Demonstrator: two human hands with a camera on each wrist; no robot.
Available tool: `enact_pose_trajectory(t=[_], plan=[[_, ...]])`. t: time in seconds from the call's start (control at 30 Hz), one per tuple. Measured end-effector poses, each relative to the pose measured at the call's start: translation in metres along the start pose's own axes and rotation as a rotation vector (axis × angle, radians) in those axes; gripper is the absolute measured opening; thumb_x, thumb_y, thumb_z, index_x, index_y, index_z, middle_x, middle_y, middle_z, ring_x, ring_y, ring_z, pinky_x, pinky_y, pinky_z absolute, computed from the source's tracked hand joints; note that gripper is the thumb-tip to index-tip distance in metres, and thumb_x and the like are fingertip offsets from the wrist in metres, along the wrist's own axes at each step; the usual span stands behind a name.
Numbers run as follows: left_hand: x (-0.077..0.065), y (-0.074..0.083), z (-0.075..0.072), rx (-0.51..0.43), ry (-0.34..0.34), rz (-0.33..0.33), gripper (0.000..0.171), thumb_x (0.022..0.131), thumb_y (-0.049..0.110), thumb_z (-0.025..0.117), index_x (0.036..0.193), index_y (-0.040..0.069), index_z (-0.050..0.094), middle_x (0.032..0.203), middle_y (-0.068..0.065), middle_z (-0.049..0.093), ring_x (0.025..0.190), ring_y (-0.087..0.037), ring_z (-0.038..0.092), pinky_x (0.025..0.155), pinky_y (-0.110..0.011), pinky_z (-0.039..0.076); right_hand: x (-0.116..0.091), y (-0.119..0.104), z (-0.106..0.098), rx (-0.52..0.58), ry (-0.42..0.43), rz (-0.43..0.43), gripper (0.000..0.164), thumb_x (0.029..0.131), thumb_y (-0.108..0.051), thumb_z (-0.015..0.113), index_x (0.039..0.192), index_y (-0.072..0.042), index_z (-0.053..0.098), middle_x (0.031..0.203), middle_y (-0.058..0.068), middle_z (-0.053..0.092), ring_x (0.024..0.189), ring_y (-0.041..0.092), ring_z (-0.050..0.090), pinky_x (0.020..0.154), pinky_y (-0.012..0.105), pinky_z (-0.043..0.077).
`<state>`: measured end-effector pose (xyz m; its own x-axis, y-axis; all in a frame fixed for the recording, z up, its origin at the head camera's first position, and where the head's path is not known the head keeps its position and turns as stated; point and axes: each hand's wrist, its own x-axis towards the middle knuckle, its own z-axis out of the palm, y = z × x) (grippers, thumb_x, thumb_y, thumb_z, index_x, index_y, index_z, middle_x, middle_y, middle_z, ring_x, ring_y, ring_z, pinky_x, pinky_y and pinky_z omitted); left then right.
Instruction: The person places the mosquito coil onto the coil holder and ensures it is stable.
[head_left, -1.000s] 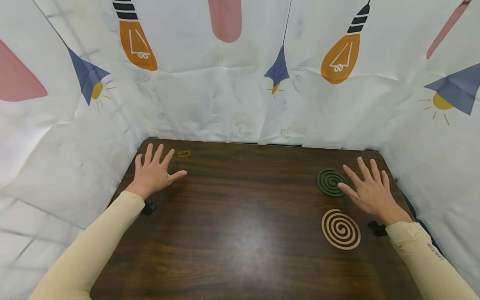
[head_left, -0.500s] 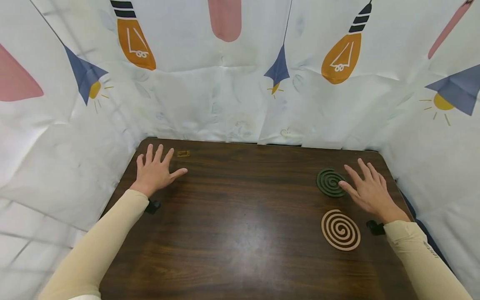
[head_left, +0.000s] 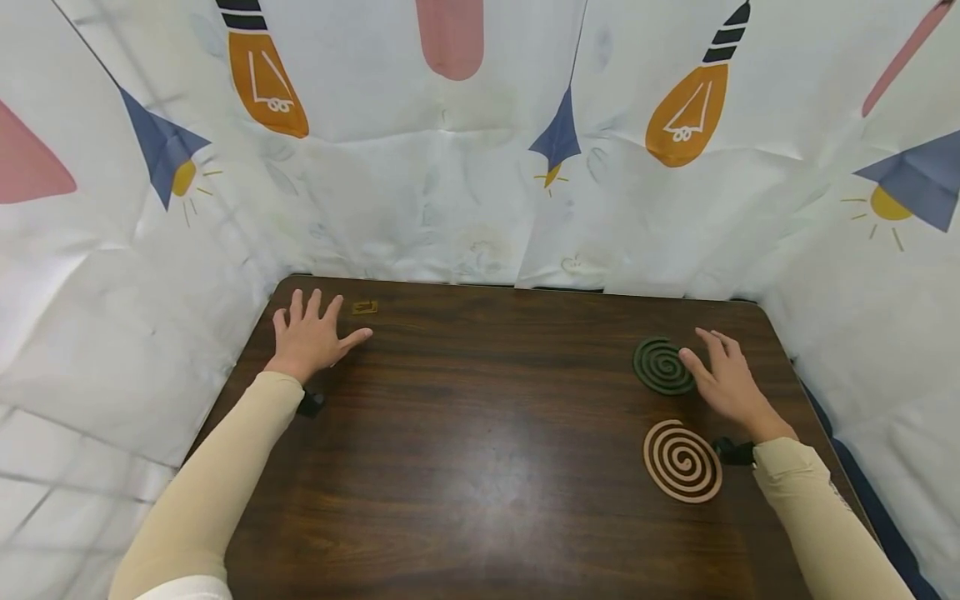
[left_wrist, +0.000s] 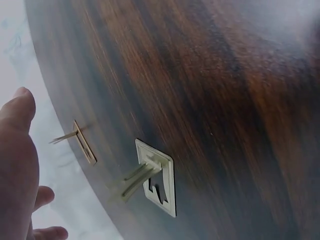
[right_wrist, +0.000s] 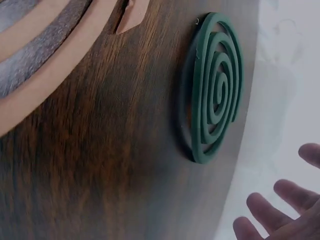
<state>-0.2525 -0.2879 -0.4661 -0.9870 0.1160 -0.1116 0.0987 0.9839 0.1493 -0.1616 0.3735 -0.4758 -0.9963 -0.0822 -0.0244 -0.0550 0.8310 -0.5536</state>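
Note:
My left hand (head_left: 306,337) hovers over the table's far left corner, fingers spread, holding nothing. Close to its fingertips lies a small gold-coloured mosquito coil stand (head_left: 365,307). In the left wrist view two such stands show: a nearer metal stand (left_wrist: 162,175) with its prong bent up and a farther one (left_wrist: 82,142); the head view shows just one. On the right, a green mosquito coil (head_left: 660,367) lies flat, and my right hand (head_left: 726,379) is just beside it, thumb overlapping its edge in the head view. A tan mosquito coil (head_left: 682,461) lies nearer me.
The dark wood-grain table (head_left: 480,433) has rounded far corners. White cloth (head_left: 442,208) printed with lamps and bulbs hangs along its back and sides. A small black device (head_left: 733,452) sits at my right wrist, close to the tan coil.
My right hand has shifted left towards the green coil, its fingers drawing closer together. My left hand has barely moved, while its forearm has swung a little to the right.

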Motion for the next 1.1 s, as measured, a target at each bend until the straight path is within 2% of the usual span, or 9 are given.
enact_pose_trajectory(t=[0.2,0.37,0.53,0.77,0.9,1.1], plan=[[0.010,0.002,0.006,-0.023,-0.024,0.003,0.101,0.096,0.076,0.044,0.161,0.002,0.026,0.161,-0.037,0.011,0.148,-0.057,-0.005,0.109,-0.077,0.001,0.001,0.010,0.002,0.088,0.030,0.090,0.078,0.110,-0.048,0.040,0.159,0.008,0.018,0.151,0.045,0.017,0.130,0.064,0.033,0.094,0.076,0.034],[0.016,0.004,0.013,-0.013,-0.041,-0.014,0.099,0.096,0.074,0.047,0.160,0.000,0.029,0.159,-0.037,0.016,0.147,-0.058,-0.001,0.109,-0.077,0.003,0.001,0.019,0.004,0.216,0.065,0.167,0.080,0.109,-0.053,0.039,0.160,0.006,0.018,0.152,0.042,0.023,0.130,0.061,0.039,0.096,0.072,0.037],[0.020,0.004,0.019,-0.006,-0.054,-0.027,0.099,0.096,0.073,0.048,0.159,-0.001,0.030,0.157,-0.037,0.019,0.146,-0.060,0.001,0.108,-0.077,0.004,0.002,0.024,0.005,0.302,0.092,0.212,0.081,0.107,-0.056,0.039,0.160,0.002,0.020,0.154,0.038,0.027,0.120,0.057,0.051,0.094,0.066,0.044],[0.027,0.005,0.024,-0.002,-0.064,-0.024,0.104,0.093,0.079,0.047,0.159,0.000,0.031,0.157,-0.037,0.019,0.146,-0.060,0.001,0.108,-0.077,0.004,0.001,0.030,0.008,0.255,0.120,0.289,0.087,0.104,-0.060,0.045,0.157,0.006,0.024,0.151,0.039,0.033,0.130,0.060,0.039,0.094,0.070,0.039],[0.029,0.006,0.025,0.002,-0.084,-0.027,0.106,0.091,0.082,0.045,0.159,0.001,0.031,0.157,-0.036,0.019,0.146,-0.060,0.001,0.108,-0.077,0.005,0.002,0.032,0.011,0.234,0.114,0.308,0.090,0.102,-0.059,0.052,0.156,0.008,0.025,0.147,0.040,0.037,0.129,0.057,0.043,0.094,0.068,0.042],[0.029,0.007,0.025,0.001,-0.108,-0.031,0.105,0.092,0.080,0.046,0.158,0.000,0.032,0.158,-0.036,0.018,0.146,-0.059,-0.001,0.108,-0.077,0.004,0.007,0.032,0.014,0.213,0.096,0.313,0.092,0.099,-0.058,0.061,0.154,0.009,0.030,0.145,0.040,0.040,0.127,0.056,0.046,0.097,0.068,0.040]])
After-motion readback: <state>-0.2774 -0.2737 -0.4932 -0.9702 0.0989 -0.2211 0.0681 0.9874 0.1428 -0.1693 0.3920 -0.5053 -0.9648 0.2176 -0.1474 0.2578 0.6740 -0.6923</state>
